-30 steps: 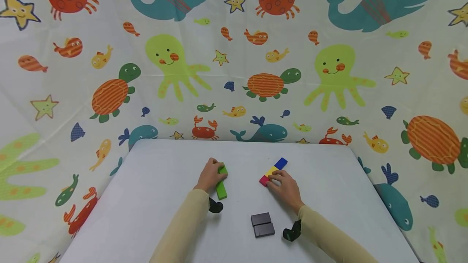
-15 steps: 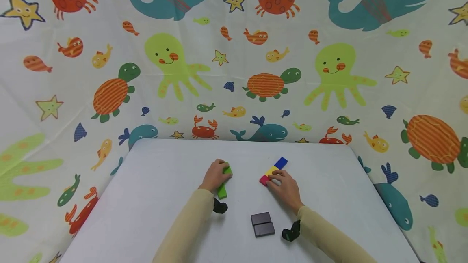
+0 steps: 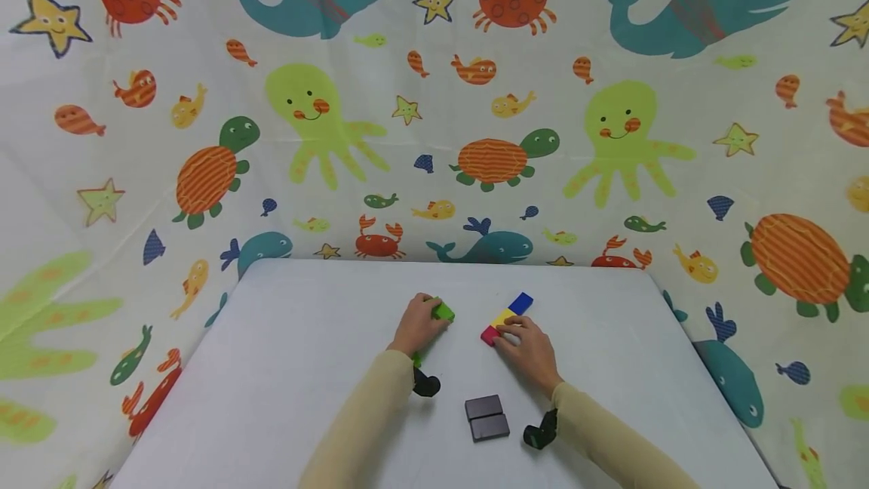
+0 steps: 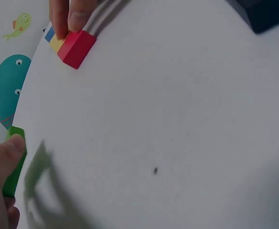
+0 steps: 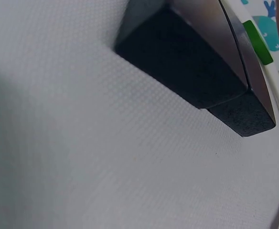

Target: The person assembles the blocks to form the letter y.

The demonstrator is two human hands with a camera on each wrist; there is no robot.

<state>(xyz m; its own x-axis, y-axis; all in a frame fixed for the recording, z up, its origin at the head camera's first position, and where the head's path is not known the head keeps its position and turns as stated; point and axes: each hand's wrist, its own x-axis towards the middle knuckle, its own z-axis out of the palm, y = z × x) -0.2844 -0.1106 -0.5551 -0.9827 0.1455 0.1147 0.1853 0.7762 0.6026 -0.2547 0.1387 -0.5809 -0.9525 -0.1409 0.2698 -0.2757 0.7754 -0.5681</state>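
Observation:
In the head view my left hand (image 3: 416,327) holds a green block (image 3: 443,311) between thumb and fingers. The left wrist view shows the thumb lying along this green block (image 4: 16,164). Part of another green block (image 3: 417,359) shows on the table beside my left wrist. My right hand (image 3: 529,353) grips a slanting row of touching blocks near its red end: a red block (image 3: 490,335), a yellow block (image 3: 504,316) and a blue block (image 3: 521,303). Its fingertips lie where red meets yellow and hide part of the yellow one.
Two dark grey blocks (image 3: 487,419) lie side by side on the white table (image 3: 285,398), nearer me, between the forearms. A curtain (image 3: 421,59) printed with sea animals hangs behind the table. Black wrist cameras (image 3: 541,431) hang under both sleeves.
My left hand has moved right with a green block, away from another green block that stays on the table. The right hand and the coloured row have stayed in place.

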